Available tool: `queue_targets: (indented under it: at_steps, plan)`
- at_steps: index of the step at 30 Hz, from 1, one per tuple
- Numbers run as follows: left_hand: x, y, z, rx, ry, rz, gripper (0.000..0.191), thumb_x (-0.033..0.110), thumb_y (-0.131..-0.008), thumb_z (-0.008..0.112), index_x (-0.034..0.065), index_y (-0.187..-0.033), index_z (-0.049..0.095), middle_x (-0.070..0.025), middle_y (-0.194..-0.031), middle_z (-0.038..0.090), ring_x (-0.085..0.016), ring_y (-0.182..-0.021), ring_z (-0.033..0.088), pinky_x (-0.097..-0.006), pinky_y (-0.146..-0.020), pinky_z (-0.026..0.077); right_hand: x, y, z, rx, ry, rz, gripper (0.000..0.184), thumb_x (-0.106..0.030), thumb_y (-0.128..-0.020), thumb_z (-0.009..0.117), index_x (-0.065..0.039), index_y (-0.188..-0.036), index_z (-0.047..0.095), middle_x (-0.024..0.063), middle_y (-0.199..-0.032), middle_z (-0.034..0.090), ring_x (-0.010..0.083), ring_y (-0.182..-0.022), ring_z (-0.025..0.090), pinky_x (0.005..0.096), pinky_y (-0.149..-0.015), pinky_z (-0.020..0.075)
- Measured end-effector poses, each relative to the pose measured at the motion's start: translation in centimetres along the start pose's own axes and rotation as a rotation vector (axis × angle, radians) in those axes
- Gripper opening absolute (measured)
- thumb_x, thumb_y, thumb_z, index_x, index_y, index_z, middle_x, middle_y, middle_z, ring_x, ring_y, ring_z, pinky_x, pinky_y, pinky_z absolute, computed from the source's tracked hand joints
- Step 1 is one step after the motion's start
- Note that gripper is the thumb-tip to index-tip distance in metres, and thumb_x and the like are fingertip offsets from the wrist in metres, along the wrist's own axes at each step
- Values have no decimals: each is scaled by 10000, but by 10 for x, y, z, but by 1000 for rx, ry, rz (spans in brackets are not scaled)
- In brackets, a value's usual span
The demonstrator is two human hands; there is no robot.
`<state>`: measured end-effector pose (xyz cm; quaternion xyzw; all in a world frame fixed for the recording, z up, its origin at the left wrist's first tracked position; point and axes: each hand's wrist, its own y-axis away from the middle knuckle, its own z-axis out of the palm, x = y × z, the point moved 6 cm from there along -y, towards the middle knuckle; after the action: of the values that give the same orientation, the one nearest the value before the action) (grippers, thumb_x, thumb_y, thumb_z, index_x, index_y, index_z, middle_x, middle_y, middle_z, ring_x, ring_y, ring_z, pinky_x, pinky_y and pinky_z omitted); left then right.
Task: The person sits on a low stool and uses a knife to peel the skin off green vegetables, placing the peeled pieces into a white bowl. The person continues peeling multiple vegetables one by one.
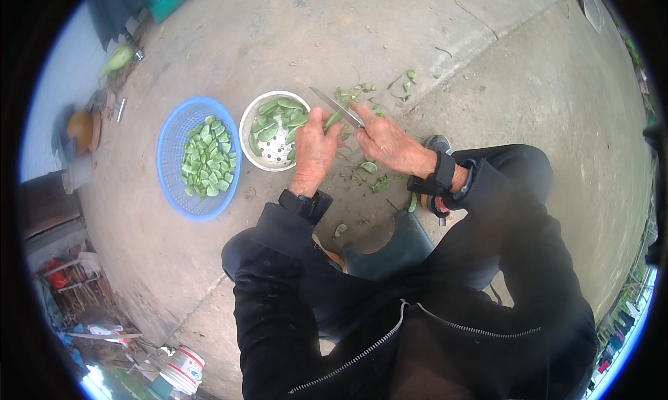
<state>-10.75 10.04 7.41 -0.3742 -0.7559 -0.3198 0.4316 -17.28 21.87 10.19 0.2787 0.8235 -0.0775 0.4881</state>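
My left hand (319, 144) is closed round a green bean pod (333, 120), beside the rim of a round white strainer bowl (247, 152). The handle of a knife (342, 109) is in my right hand (389, 141); its blade points up and to the left and lies against or just above the pod. Whole flat green pods (269, 132) rest in the white bowl. Cut pod pieces (209, 160) fill part of a blue plastic basket (166, 178) at its left. My fingers hide part of the pod and the knife handle.
Green trimmings (381, 185) are scattered over the concrete floor (323, 45) under and beyond my hands. Between my legs is a dark green stool (396, 251). A pale green gourd (117, 59) lies by the wall, and a white bucket (182, 371) stands at the lower left.
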Motion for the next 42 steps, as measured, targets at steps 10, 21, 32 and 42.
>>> queue_targets:
  at_steps: [10,21,32,42]
  plan:
    - [-12,7,6,42,-193,187,147,83,-791,575,25,-864,461,-163,-702,597,-311,-626,595,-391,-539,450,23,4,14,-179,-410,239,318,-204,-829,459,45,-1027,450,117,-624,550,211,-530,555,344,-405,427]
    - [14,16,9,-29,-193,365,117,65,-803,551,27,-778,443,-114,-555,549,-223,-491,608,-349,-457,446,44,-8,37,-136,-460,283,243,-228,-808,471,11,-824,517,48,-555,520,147,-421,493,282,-356,377]
    - [10,19,4,-390,372,9,77,-40,-791,520,12,-762,471,-89,-664,590,-147,-514,575,-258,-469,475,16,-7,9,-34,23,-191,230,-190,-703,598,30,-641,573,151,-526,534,257,-458,519,374,-484,429]
    - [-11,1,-3,-139,961,-161,95,84,-829,555,76,-884,478,-79,-816,587,-175,-693,594,-306,-601,505,24,-14,-2,134,-573,303,286,-199,-761,639,-22,-548,569,23,-459,496,88,-395,439,258,-342,316]
